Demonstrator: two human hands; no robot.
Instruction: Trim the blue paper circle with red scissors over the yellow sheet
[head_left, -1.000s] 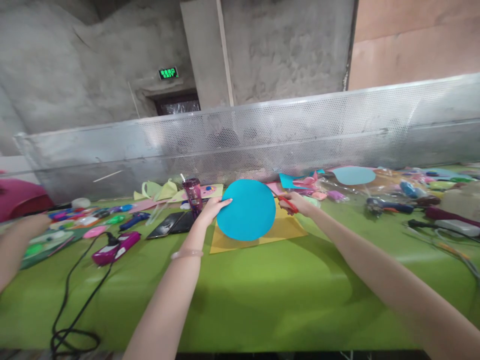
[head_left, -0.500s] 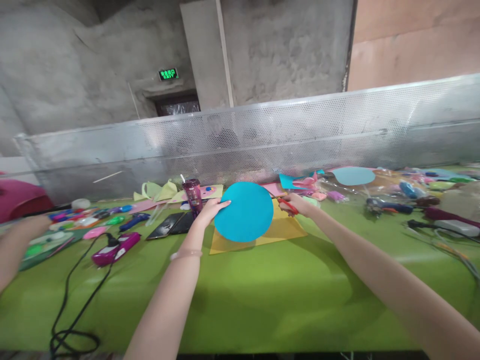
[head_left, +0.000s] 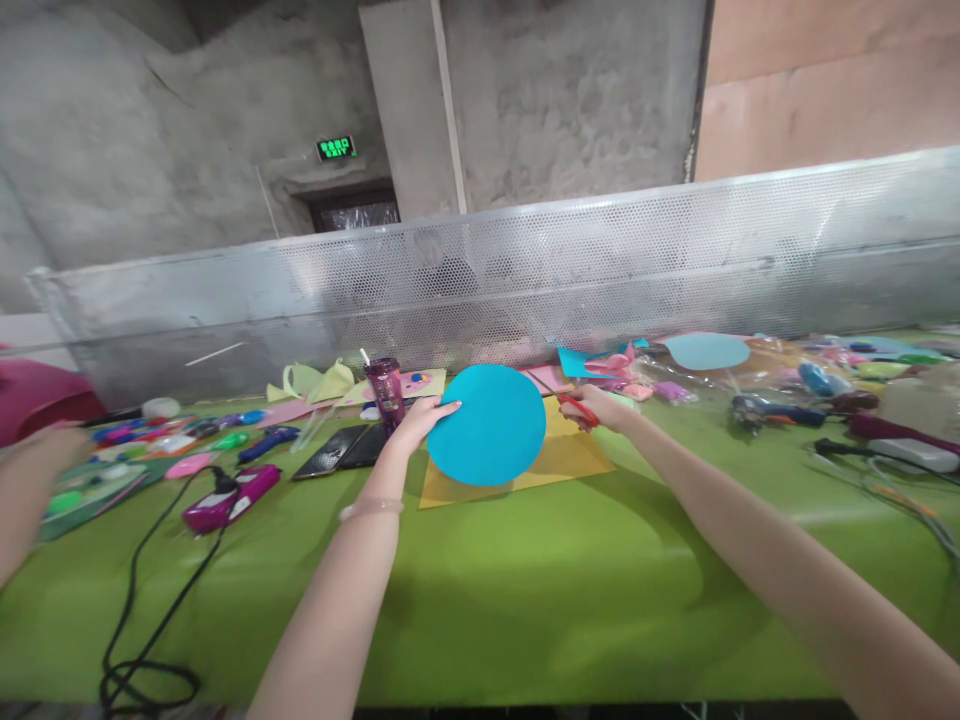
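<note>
A round sheet of blue paper [head_left: 487,425] is held up over the table, its upper left edge pinched in my left hand [head_left: 425,420]. My thumb lies on its front face; the other fingers are mostly behind it. Just right of the disc, my right hand [head_left: 600,408] grips red-handled scissors [head_left: 579,408]. Their blades point up and left, apart from the paper's right edge. Beneath the disc a yellow sheet [head_left: 525,478] rests on the green tabletop [head_left: 525,600].
A purple cup with a straw [head_left: 386,393] and a dark phone-like case [head_left: 330,452] stand left of the paper. A magenta power strip [head_left: 232,498] trails a black cord. Coloured clay pieces and paper scraps [head_left: 574,362] line the back. Another person's arm [head_left: 34,490] reaches in at far left.
The scissors have shifted slightly right, off the disc's edge, and their blades show more. The blue disc has barely moved. At far left, the other person's arm has drawn back leftward.
</note>
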